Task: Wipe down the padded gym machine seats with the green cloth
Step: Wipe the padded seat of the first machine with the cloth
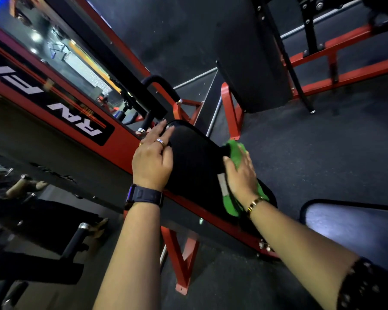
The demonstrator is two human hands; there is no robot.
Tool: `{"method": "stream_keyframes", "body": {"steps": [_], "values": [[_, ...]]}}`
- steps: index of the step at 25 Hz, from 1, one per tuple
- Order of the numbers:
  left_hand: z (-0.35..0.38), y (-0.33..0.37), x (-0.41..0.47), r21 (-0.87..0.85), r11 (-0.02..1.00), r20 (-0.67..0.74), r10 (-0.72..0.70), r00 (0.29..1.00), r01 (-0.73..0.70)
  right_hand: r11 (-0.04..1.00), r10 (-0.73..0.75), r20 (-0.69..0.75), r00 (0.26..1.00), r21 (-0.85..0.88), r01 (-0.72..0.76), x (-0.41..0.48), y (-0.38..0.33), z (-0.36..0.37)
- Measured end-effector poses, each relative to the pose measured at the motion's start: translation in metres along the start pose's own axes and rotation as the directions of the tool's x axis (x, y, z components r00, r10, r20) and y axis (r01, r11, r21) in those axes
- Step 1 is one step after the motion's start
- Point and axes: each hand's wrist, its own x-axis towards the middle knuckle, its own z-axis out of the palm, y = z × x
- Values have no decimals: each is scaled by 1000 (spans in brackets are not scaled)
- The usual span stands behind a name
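Wiping is in progress on the black padded vinyl seat [195,162]. No visible mark separates cleaned from uncleaned surface, so completion is judged partial. The grey-blue padded seat [356,224] at lower right probably remains to be done. The right hand [241,175] lies flat, fingers extended, pressing the green fabric cloth [232,206] onto the black seat's right edge. The left hand [152,162] rests on the left edge — fingers relaxed, grasping nothing.

Green cloth [234,153] lies on the black seat [195,162].
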Motion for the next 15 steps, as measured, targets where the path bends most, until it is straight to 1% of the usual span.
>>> {"method": "stream_keyframes", "body": {"steps": [2, 3, 4, 5, 6, 7, 8, 9, 10, 11, 12, 14, 15], "values": [[0, -1, 0, -6, 1000, -4, 1, 1000, -1, 973, 229, -54, 972, 26, -228, -35, 32, -3], [-1, -1, -1, -9, 1000, -4, 0, 1000, 0, 958, 288, -84, 954, 8, -288, -56, 34, 0], [-1, -2, -1, -8, 1000, -3, 1, 1000, -1, 957, 288, -96, 953, -15, -291, -71, 26, 4], [-1, -2, -1, -5, 1000, -2, 4, 1000, -4, 975, 214, -93, 972, -35, -218, -75, 9, 8], [-1, -2, 0, -2, 1000, -6, 8, 1000, -8, 994, 91, -72, 993, -54, -95, -69, -12, 9], [0, -2, 0, -5, 1000, -11, 10, 1000, -10, 996, -31, -21, 999, -85, 29, -55, -32, 8], [0, -2, 0, -12, 1000, -18, 8, 1000, -9, 986, -123, 32, 992, -111, 126, -41, -46, 7], [0, -3, 0, -19, 1000, -28, 4, 1000, -5, 973, -193, 64, 979, -118, 199, -28, -48, 8], [1, -5, -1, -25, 1000, -40, 4, 999, -5, 969, -215, 70, 974, -104, 222, -16, -37, 8], [2, -5, -1, -32, 999, -46, 5, 999, -6, 980, -177, 47, 983, -78, 180, -10, -18, 4], [2, -4, -1, -35, 999, -48, 2, 999, -3, 994, -98, 6, 995, -53, 98, -10, 6, 0], [3, -3, -1, -34, 999, -45, -1, 999, 0, 993, 120, -56, 991, -9, -121, -30, 46, -7], [3, -3, 0, -32, 999, -41, -2, 999, 1, 972, 234, -68, 970, 7, -234, -46, 54, -7]]}}
